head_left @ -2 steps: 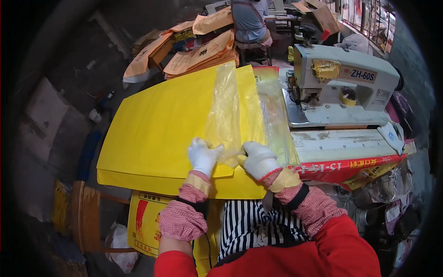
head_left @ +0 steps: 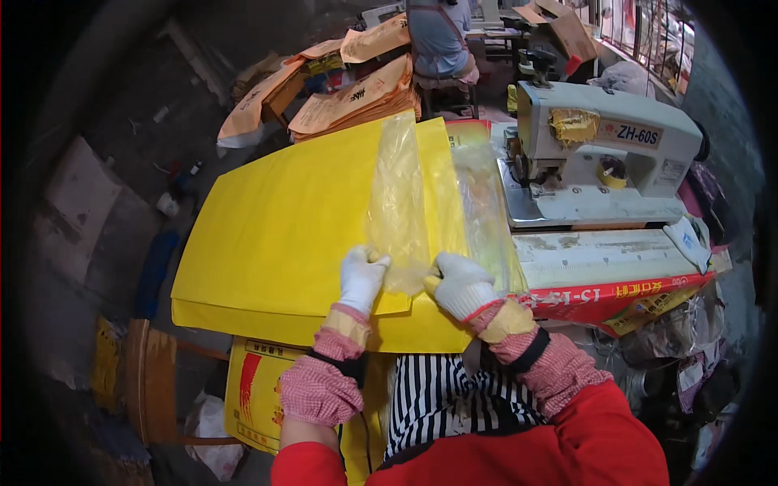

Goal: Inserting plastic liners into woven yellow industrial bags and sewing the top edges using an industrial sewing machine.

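Far left, dim floor with a brown wooden chair [head_left: 150, 377] low down, partly hidden. Next, a large flat yellow woven sack [head_left: 275, 235] lies across the tabletop, spreading left past its edge, near edge over the person's lap. Under that near edge hangs another yellow sack with red print [head_left: 255, 389].

Left hand [head_left: 361, 277], white knit glove, checked pink sleeve guard over the forearm, rests on the yellow sack near its open end, fingers curled onto the lower corner of a thin clear plastic liner bag [head_left: 401, 202]. Grip looks narrow, pinching the film. The liner runs up and away from the hands, lying on the yellow sack's right part, crinkled, see-through, top end reaching the sack's far edge.

Right hand [head_left: 460, 283], same white glove, tan cuff, just beside the left hand, knuckles up, grip closed on the liner's lower edge. Both hands touch the same film, close together but not touching each other. A second strip of clear plastic [head_left: 486, 219] lies just right of it along the sack's right edge.

Behind, a stack of orange-tan printed sacks [head_left: 356, 93] and a seated person's back [head_left: 438, 36], well apart.

Right: a white industrial sewing machine [head_left: 608, 154] stands on the worn pale tabletop [head_left: 600, 255], just beside the sack's right edge. Red printed sack [head_left: 624, 296] drapes off the tabletop front. White cloth glove [head_left: 687, 239] lies at the tabletop's right end.
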`<state>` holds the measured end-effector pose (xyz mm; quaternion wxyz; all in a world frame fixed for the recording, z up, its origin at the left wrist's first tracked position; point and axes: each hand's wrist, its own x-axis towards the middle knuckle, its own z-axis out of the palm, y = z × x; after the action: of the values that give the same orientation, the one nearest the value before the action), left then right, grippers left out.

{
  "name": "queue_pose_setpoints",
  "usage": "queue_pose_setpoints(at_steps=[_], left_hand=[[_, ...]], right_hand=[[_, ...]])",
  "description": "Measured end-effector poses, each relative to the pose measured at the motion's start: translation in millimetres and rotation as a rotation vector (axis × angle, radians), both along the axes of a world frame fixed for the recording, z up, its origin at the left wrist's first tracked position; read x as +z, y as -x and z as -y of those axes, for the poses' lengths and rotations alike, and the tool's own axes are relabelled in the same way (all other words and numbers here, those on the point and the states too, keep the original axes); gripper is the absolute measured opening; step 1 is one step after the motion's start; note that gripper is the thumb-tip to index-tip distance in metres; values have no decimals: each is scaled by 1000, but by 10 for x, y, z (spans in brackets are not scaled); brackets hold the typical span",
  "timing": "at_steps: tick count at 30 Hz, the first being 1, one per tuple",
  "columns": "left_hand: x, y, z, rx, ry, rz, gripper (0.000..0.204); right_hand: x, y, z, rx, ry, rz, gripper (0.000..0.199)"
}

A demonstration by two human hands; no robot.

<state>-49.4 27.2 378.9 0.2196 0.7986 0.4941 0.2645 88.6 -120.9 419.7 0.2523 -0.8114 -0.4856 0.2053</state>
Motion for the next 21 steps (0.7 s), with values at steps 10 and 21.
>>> queue_pose_setpoints(at_steps=[10,21], left_hand=[[531,266,119,-75,161,641,16],[990,835,486,-167,42,712,18]], right_hand=[[224,219,-613,507,-557,781,11],[156,299,-640,1112,280,-90,33]])
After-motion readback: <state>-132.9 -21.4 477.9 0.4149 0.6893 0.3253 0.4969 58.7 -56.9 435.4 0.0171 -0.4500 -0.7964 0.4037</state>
